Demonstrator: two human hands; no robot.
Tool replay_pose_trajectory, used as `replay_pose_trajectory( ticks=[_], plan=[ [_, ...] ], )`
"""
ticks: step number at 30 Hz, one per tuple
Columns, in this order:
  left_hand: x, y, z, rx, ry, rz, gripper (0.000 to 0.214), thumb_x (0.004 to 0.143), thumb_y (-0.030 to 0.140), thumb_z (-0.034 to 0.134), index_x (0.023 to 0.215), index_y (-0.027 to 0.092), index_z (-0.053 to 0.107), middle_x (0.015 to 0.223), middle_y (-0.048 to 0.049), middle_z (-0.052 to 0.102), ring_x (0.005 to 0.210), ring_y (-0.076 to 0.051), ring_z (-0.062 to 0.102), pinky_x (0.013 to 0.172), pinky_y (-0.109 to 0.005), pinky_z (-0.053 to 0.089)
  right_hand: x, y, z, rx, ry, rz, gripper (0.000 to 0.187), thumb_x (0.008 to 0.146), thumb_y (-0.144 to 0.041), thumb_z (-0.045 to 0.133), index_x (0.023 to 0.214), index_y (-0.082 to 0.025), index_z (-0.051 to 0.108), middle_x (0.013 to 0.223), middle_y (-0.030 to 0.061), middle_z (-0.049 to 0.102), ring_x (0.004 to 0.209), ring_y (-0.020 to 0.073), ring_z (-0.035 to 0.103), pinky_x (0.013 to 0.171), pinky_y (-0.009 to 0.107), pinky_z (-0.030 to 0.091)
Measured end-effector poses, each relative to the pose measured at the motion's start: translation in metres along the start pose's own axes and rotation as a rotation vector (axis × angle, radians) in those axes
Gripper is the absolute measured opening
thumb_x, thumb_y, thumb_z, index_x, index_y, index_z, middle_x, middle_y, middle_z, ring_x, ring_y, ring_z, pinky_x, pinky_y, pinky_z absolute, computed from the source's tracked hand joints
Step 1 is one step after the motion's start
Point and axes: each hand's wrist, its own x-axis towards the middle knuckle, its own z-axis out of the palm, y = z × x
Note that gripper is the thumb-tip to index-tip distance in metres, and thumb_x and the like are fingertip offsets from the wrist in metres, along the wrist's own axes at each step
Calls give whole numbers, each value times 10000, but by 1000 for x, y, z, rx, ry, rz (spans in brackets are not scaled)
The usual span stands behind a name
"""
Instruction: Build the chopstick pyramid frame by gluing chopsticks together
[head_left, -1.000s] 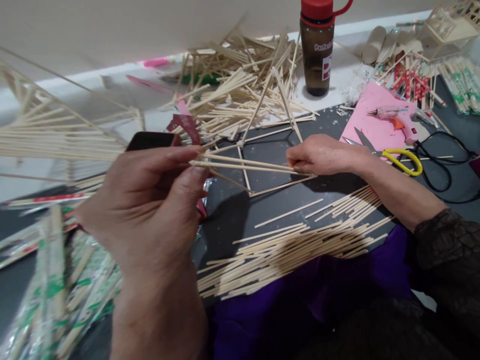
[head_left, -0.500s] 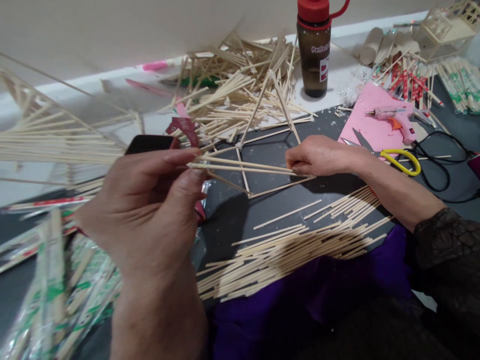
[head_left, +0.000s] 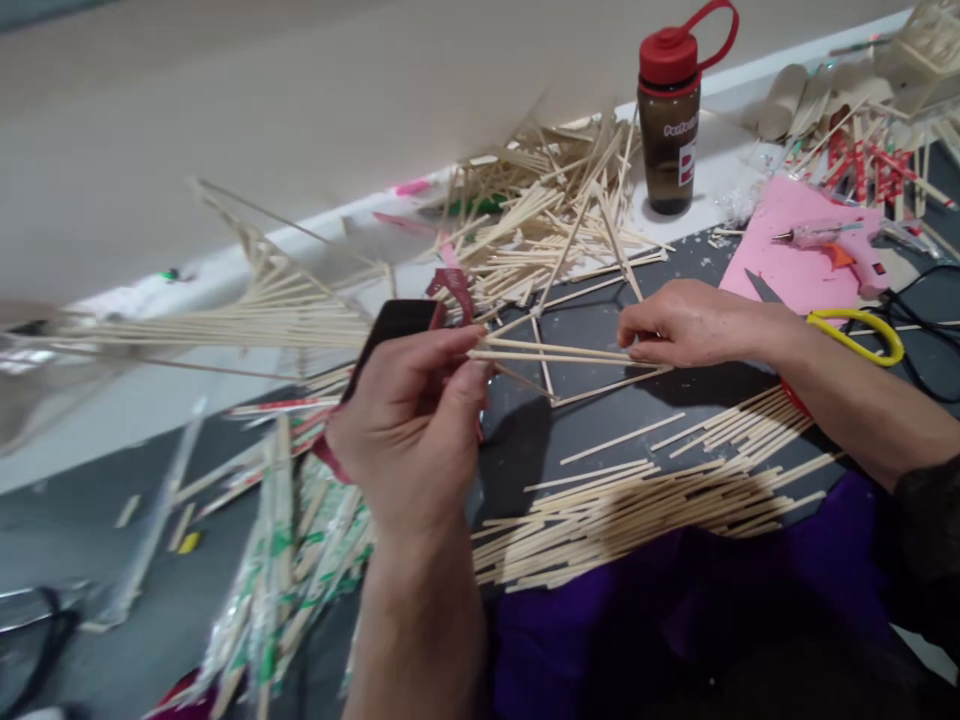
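Note:
Between my two hands stretches a frame of thin wooden sticks (head_left: 555,353), with triangular parts standing up behind it. My left hand (head_left: 416,420) pinches one end of the sticks between thumb and fingertips. At the other end, my right hand (head_left: 686,325) has its fingers closed on the sticks near a corner of the frame. The exact grip of the right fingertips is partly hidden. Below the frame, a row of loose wooden sticks (head_left: 637,510) lies on the dark table, close to a purple cloth (head_left: 637,610).
A red-capped bottle (head_left: 669,130) stands behind, beside a heap of sticks (head_left: 540,210). At right are a pink glue gun (head_left: 840,243) and yellow-handled scissors (head_left: 862,335). A phone (head_left: 397,325), a fan-shaped stick structure (head_left: 277,300) and packaged chopsticks (head_left: 292,560) lie left.
The view has turned left, so everything sits further right in the picture and more of the table's left side shows. Both hands keep their hold on the stick frame.

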Motion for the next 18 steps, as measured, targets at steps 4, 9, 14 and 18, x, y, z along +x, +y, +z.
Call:
replay_pose_trajectory(
  ticks=[4,9,14,18],
  plan=[
    [-1,2,-1,2,-21,-1,229,842,153,764,1030,281,795,921,27,738,603,-43,566,544,-169,445,-1,-1,0,-9,-17,1,259,945,-233,546,1111,-168,735,899,71,732,765,158,583,687,278,333],
    [-2,4,-2,29,-20,-21,193,854,192,763,1020,287,794,929,25,735,614,-59,575,552,-186,458,-1,0,0,-14,-11,3,251,939,-237,551,1099,-186,737,882,69,734,760,164,593,669,281,331],
    [-2,3,-3,79,-26,-19,169,854,224,753,1009,276,794,898,17,729,618,-78,577,549,-203,464,-1,2,1,-21,-6,3,251,930,-224,546,1085,-186,740,878,67,737,747,164,590,665,284,332],
    [-2,2,-3,78,-9,-35,161,841,251,766,1000,257,796,896,16,726,614,-74,579,560,-208,468,-2,1,-1,-27,10,-7,244,928,-212,538,1062,-184,739,895,66,739,766,164,596,674,287,330]
  ],
)
